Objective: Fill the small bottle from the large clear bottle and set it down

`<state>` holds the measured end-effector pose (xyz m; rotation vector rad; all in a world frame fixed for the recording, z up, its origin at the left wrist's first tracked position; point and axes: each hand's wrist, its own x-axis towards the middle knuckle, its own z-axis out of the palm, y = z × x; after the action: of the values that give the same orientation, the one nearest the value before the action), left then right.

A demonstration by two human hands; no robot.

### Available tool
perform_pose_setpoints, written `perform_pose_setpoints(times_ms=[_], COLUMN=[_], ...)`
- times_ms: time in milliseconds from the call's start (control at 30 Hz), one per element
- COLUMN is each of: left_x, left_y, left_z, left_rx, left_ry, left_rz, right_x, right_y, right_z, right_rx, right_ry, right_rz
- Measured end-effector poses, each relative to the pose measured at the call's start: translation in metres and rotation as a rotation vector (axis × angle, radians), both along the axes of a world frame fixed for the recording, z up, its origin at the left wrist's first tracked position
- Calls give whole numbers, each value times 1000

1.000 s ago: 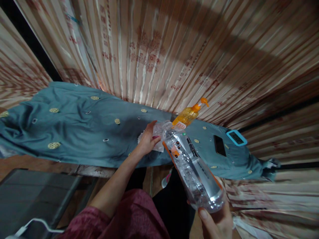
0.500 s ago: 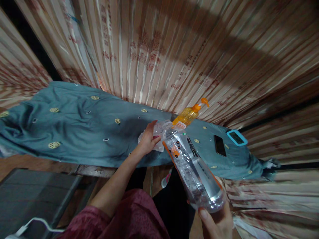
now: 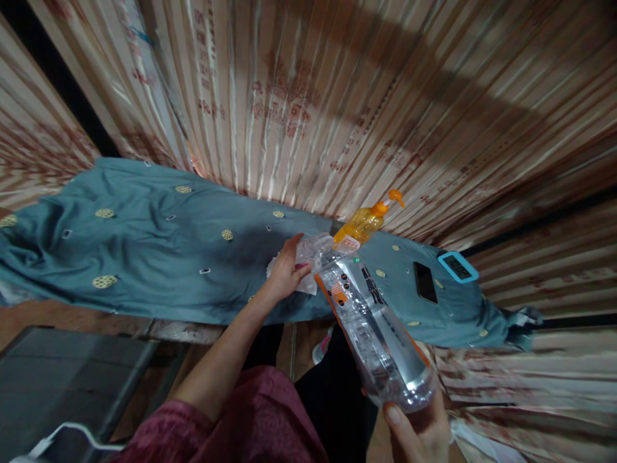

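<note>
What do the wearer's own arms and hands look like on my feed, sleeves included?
The left hand and right hand are ungloved. The left sleeve is maroon and creased, leaving the forearm bare. No watch or cable shows there; no right sleeve is in view.

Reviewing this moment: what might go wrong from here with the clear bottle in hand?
The right hand holds the clear bottle by its base, so the long body might swing or slip.
The bottle's neck end appears close to the orange pump bottle; a bump could knock that over.
The left hand is near the neck, but its grip is unclear, so support may be weak.
</note>
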<state>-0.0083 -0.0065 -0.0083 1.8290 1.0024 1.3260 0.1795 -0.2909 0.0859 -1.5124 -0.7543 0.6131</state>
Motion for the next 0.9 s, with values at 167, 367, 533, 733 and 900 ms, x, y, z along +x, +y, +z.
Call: perform_pose_setpoints(times_ms=[167,367,533,733,900], left_x=[0,1,1,0,-1], left_y=[0,-1,-1,-1,-2], left_z=[0,2,2,4,2], left_rx=[-10,-7,1,-10,-3], left_ry=[-7,-1,19,35,35], left_rz=[-7,1,12,7,14], right_x=[0,-2,-1,0,2], right_y=[0,0,-1,-2,-3], right_z=[1,1,-3,-6,-10], right_rx=[-19,-21,-2,20,24], right_ry=[18,24,-12,-27,3], right_rz=[-6,-22,-11,15,5])
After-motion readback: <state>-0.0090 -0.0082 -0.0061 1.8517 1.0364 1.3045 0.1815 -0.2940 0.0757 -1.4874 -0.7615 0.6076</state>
